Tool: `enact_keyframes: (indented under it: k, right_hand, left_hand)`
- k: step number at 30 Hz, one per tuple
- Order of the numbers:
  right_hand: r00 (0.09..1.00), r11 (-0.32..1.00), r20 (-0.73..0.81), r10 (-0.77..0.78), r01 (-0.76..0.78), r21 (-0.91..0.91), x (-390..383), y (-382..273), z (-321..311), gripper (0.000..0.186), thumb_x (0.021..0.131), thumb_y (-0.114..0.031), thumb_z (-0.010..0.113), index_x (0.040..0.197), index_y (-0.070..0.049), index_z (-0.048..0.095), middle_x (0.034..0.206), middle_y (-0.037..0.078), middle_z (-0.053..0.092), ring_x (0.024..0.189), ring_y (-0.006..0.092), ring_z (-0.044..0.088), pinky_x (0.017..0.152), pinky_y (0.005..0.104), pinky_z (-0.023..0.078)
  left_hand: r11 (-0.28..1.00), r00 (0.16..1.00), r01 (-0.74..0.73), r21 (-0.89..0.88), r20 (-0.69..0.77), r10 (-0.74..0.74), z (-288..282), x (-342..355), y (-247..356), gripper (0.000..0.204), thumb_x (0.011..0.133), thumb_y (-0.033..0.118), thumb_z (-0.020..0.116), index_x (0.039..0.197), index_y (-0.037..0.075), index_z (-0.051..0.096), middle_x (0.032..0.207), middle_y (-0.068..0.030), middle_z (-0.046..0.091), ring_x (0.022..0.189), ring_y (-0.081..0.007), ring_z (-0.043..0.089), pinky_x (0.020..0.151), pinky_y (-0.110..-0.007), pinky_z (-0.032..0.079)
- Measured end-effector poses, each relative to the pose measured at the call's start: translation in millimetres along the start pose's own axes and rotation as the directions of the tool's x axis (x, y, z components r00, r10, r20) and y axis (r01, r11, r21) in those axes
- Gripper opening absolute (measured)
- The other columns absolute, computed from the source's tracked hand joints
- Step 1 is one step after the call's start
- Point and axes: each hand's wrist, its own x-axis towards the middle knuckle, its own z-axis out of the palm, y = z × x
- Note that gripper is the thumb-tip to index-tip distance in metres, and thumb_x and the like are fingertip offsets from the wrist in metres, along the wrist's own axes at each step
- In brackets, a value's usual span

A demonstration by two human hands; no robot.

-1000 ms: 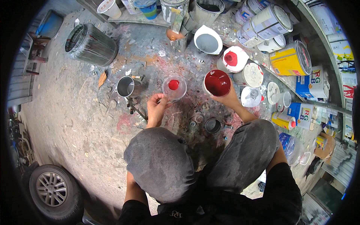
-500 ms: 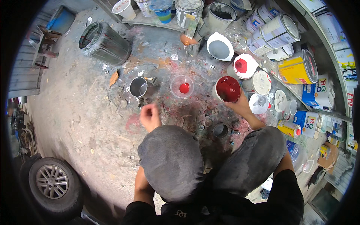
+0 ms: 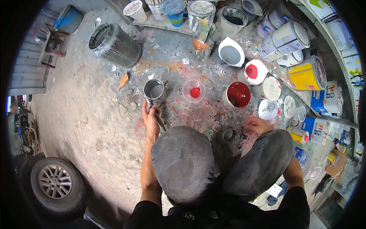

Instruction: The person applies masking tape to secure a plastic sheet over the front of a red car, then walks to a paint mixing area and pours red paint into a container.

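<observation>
My left hand (image 3: 151, 121) is closed around the dark handle of what looks like a spray gun (image 3: 161, 123). A metal cup (image 3: 158, 97) with grey inside sits at its upper end, just beyond my fingers. To the right of it stands a clear plastic cup (image 3: 186, 91) with a little red paint at the bottom. Farther right is a pale tub (image 3: 227, 100), coated red inside, standing on the floor. My right hand (image 3: 259, 125) hovers below that tub, near my right knee, fingers loosely bent and nothing visible in them. A small dark cup (image 3: 230, 135) lies to its left.
A large paint-streaked drum (image 3: 121, 49) stands at the far left. Tubs and cans line a shelf (image 3: 164, 26) at the back. Paint cans (image 3: 305, 74) crowd the right side. A white-rimmed pot (image 3: 239, 53) and a lidded tub (image 3: 271, 88) stand nearby. A wheel (image 3: 57, 183) rests at lower left.
My right hand has let go of the red-coated tub and drawn back toward my knee. The left hand has taken hold of the spray gun, and its cup has shifted slightly right.
</observation>
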Motion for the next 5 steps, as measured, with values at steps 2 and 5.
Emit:
enact_keyframes:
  k: [2, 5]
  right_hand:
    - [0.998, 0.996, -0.041, 0.044, -0.041, 0.077, -8, 10, 3, 0.022, 0.091, -0.016, 0.069, 0.106, -0.001, 0.062, 0.091, 0.008, 0.069, 0.080, 0.0163, 0.067, 0.070, 0.0298, 0.055]
    - [0.988, 0.995, -0.120, 0.101, -0.099, 0.024, 1, 62, -3, 0.033, 0.088, -0.023, 0.075, 0.111, -0.003, 0.064, 0.092, 0.009, 0.072, 0.080, 0.0170, 0.068, 0.071, 0.0302, 0.054]
  left_hand:
    - [1.000, 1.000, -0.021, 0.021, -0.021, 0.022, 10, -12, 11, 0.061, 0.092, 0.005, 0.058, 0.149, 0.006, 0.037, 0.089, -0.0062, 0.063, 0.080, -0.0123, 0.059, 0.072, -0.027, 0.048]
    - [0.980, 0.981, -0.189, 0.062, 0.061, 0.185, 21, -16, 21, 0.067, 0.090, 0.003, 0.060, 0.152, 0.010, 0.035, 0.091, -0.0067, 0.063, 0.081, -0.0138, 0.059, 0.076, -0.029, 0.049]
